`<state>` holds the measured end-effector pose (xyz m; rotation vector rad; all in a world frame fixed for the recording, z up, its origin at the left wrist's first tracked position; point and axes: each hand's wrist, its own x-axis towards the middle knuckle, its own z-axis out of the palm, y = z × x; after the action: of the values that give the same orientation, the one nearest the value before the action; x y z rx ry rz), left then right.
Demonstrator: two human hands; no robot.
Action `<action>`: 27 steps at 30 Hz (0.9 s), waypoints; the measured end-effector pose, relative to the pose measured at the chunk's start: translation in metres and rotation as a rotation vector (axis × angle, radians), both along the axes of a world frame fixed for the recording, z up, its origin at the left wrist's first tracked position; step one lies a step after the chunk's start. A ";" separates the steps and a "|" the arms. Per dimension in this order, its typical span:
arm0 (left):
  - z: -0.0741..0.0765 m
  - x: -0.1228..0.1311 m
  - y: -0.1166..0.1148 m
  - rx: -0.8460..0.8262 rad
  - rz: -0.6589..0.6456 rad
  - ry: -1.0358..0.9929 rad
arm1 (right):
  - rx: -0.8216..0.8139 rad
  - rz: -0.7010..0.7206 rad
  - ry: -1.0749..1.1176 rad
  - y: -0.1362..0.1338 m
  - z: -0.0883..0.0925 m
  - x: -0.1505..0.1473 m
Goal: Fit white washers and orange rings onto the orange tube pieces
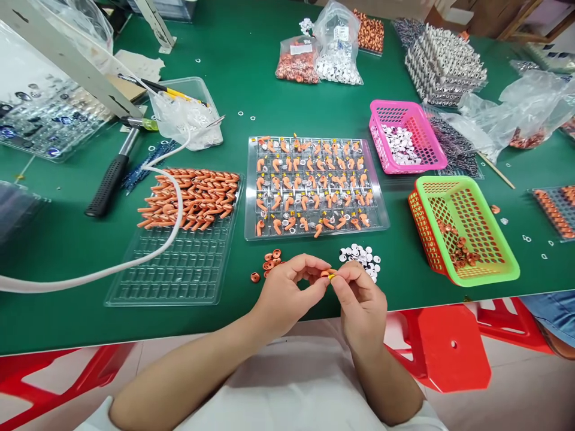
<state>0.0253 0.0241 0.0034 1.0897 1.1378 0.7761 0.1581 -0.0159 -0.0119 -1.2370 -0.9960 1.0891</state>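
My left hand (290,293) and my right hand (365,302) meet close to the table's front edge. Both pinch a small orange curved piece with a yellow tip (331,276) between thumb and fingertips; the fingers cover much of it. Just left of my left hand lie several copper-coloured round caps (272,261). White discs (366,258) are scattered behind my right hand. Beyond them is a clear compartment tray (377,218) with rows of orange curved pieces, many with yellow tips.
A second clear tray (166,272), left, bears stacked copper-coloured parts (193,197); a white hose (173,230) crosses it. A hammer (110,179) lies farther left. At right are a green basket (503,263) and a pink basket (438,161). Red stools (453,365) stand below.
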 end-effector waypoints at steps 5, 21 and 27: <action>0.000 0.002 -0.001 0.045 0.008 0.052 | -0.019 0.026 -0.027 0.001 0.002 -0.003; 0.001 -0.001 -0.003 -0.146 0.093 -0.159 | 0.018 0.012 -0.251 -0.001 0.003 0.002; 0.008 -0.004 -0.002 -0.158 0.079 -0.172 | 0.090 -0.021 -0.436 -0.001 0.001 0.003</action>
<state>0.0213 0.0220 0.0112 0.8346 1.0808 0.8116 0.1609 -0.0166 -0.0105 -1.4396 -1.3406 0.7611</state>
